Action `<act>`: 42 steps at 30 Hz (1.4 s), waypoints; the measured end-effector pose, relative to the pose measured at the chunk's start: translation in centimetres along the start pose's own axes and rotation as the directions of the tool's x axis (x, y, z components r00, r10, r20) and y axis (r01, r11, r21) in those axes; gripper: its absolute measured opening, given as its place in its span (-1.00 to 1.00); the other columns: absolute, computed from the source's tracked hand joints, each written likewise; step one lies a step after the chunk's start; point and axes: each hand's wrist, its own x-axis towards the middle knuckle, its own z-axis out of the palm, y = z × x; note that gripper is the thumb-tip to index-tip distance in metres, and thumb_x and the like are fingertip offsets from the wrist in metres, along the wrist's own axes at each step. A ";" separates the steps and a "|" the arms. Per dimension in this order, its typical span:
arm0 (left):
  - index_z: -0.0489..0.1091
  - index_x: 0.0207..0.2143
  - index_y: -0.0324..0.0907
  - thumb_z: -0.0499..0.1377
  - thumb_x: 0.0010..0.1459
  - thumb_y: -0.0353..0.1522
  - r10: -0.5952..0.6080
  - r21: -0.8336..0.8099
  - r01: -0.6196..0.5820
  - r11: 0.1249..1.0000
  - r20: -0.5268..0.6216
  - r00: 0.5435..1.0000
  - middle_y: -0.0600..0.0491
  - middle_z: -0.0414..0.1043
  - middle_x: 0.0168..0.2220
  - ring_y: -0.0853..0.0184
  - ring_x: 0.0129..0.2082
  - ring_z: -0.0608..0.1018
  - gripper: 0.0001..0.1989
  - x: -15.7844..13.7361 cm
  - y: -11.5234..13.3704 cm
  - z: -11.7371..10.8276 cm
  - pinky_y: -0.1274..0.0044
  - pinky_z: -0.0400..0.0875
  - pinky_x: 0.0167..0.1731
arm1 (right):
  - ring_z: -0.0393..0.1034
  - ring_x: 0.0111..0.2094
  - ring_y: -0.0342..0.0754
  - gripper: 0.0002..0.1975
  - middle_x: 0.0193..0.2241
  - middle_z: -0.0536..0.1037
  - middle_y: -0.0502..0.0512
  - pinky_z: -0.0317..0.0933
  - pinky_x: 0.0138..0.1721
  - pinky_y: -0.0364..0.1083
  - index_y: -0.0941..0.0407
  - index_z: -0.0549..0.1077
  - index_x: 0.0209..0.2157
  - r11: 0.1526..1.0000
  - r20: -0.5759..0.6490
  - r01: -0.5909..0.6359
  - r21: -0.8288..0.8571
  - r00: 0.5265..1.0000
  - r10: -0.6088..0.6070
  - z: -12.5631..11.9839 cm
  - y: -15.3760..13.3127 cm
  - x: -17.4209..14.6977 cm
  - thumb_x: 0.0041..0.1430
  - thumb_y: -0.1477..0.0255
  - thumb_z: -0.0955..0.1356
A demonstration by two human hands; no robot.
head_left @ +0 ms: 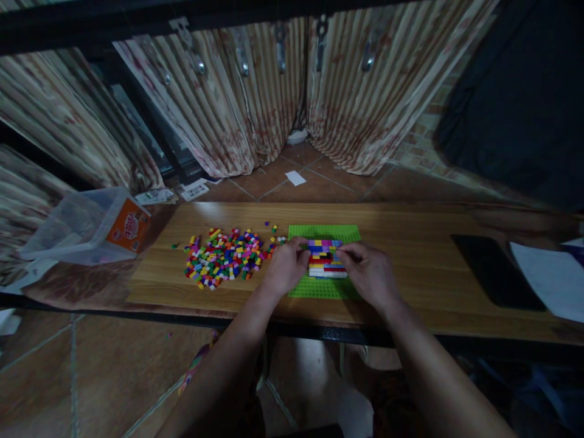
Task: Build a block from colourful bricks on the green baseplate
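A low build of coloured toy bricks (pixel 327 273), with rows of purple, blue, red, yellow and white, sits on a green studded baseplate (pixel 319 291). My left hand (pixel 287 266) is closed against the left side of the build, thumb and forefinger at its edge. At the upper right corner of the build, my right hand (pixel 370 274) has its thumb and forefinger pinched together. Whatever is between those fingertips is too small to make out. Left of the baseplate lies a spread pile of loose toy bricks (pixel 223 258) in many colours.
The wooden tabletop (pixel 420 267) carries a black flat pad (pixel 495 271) and white paper (pixel 547 283) on the right. A clear plastic box (pixel 86 228) with an orange label stands at the far left. Striped curtains (pixel 255 103) hang beyond the table.
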 end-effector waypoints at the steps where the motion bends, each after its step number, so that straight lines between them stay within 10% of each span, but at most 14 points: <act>1: 0.43 -0.06 -0.24 0.09 0.19 -0.45 0.000 -0.001 0.000 1.000 -0.001 1.000 -0.02 0.58 -0.33 0.32 -0.34 0.59 -0.73 0.0 0.0 0.0 0.50 0.47 -0.20 | 0.44 -0.39 -0.03 -0.77 -0.38 0.59 0.09 0.26 -0.28 -0.06 0.08 0.55 -0.38 1.000 0.003 -0.004 0.001 1.000 0.004 0.0 -0.1 0.0 0.18 0.29 0.29; 25: 0.46 -0.11 -0.26 0.17 0.16 -0.30 -0.112 -0.189 0.115 0.975 0.026 0.993 0.07 0.47 -0.54 0.37 -0.60 0.49 -0.72 0.3 -0.6 0.9 0.57 0.33 -0.55 | 0.48 -0.31 0.04 -0.72 -0.25 0.60 0.22 0.30 -0.22 -0.01 0.17 0.55 -0.19 0.975 -0.133 -0.147 -0.168 0.983 0.126 -0.5 1.2 0.5 0.20 0.40 0.25; 42: 0.43 -0.13 -0.22 0.17 0.16 -0.28 -0.118 -0.311 0.108 0.944 -0.012 0.993 0.07 0.47 -0.51 0.38 -0.56 0.50 -0.73 0.5 -1.4 1.6 0.58 0.37 -0.53 | 0.51 -0.15 0.07 -0.58 -0.13 0.60 0.27 0.32 -0.08 -0.03 0.24 0.43 0.04 0.950 0.142 -0.179 -0.256 0.965 0.220 0.7 0.4 0.3 0.21 0.58 0.16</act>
